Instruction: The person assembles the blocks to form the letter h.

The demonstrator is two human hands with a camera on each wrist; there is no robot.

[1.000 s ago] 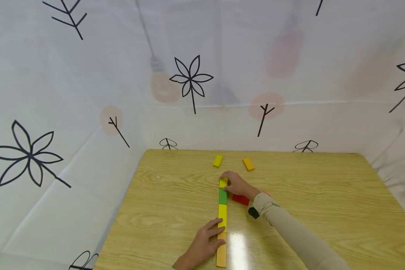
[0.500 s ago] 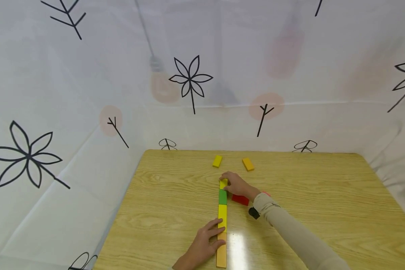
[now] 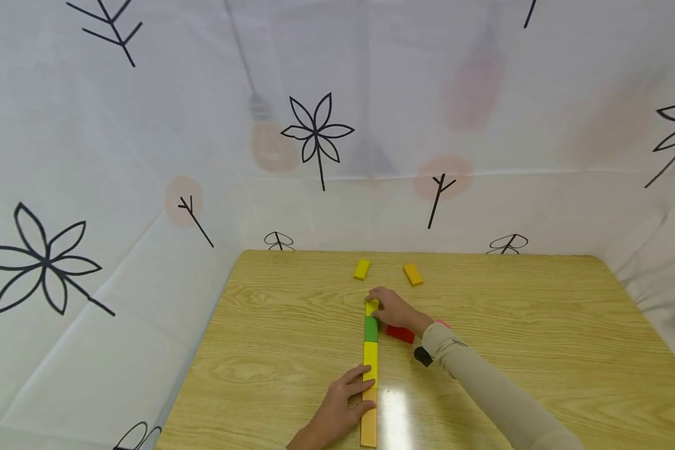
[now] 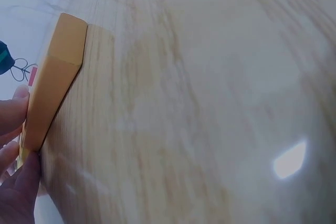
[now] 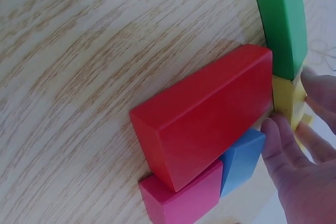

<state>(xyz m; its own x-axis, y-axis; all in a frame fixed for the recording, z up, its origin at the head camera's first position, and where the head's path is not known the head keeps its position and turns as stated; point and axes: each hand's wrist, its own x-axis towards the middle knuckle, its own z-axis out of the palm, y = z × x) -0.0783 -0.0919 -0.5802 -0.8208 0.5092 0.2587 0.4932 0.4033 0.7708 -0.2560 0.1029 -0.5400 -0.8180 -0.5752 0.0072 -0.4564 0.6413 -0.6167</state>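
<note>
A row of wooden blocks runs away from me in the head view: an orange block (image 3: 368,428), a yellow block (image 3: 370,353), a green block (image 3: 371,329) and a smaller yellow block (image 3: 372,306) at the far end. My left hand (image 3: 333,407) rests on the near part, its fingertips on the longer yellow block and its thumb on the orange one. My right hand (image 3: 395,308) pinches the far yellow block between thumb and fingers. In the right wrist view its fingers (image 5: 286,142) lie beside that block, touching the green block's end.
Beside the row lie a red block (image 5: 210,114), a pink block (image 5: 184,198) and a blue block (image 5: 242,161). Farther back are a loose yellow block (image 3: 362,269) and an orange-yellow block (image 3: 413,274). A patterned white cloth (image 3: 337,212) borders the wooden table (image 3: 512,312).
</note>
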